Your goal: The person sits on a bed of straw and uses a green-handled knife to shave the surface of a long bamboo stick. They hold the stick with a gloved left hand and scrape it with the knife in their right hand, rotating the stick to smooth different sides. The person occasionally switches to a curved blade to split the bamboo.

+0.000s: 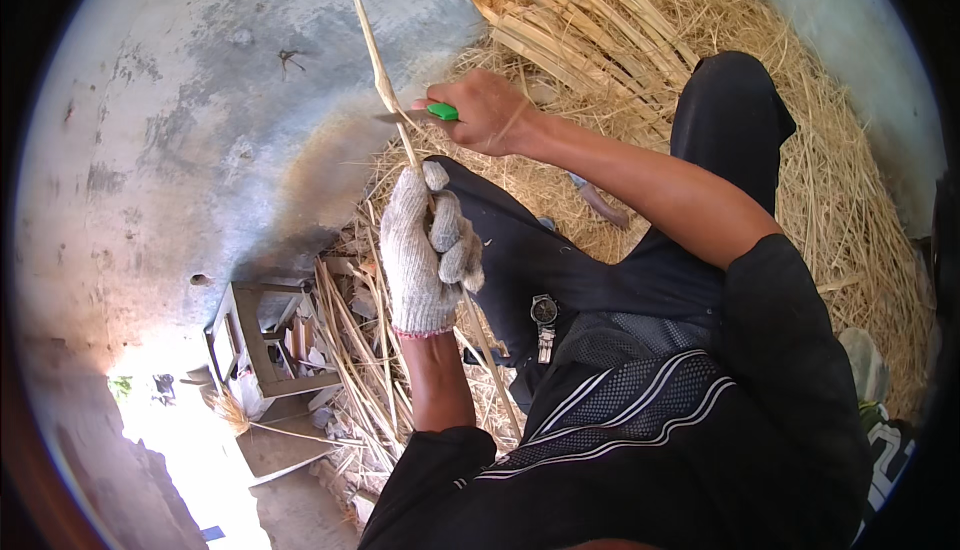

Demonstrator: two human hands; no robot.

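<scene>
My left hand, in a whitish knitted work glove, is wrapped round a long, thin, pale strip that looks like split bamboo or wood. The strip slants up past the top of the view, and its lower end runs down beside my thigh. A knife with a green handle is gripped in my bare right hand. Its blade lies across the strip just above the glove, where a thin curl of material stands off. Part of the handle is hidden inside my right fist.
Split strips lie on a deep heap of straw-coloured shavings. Several long thin strips rest at the left beside a small wooden frame. A stained wall rises at left. A wristwatch is at my lap.
</scene>
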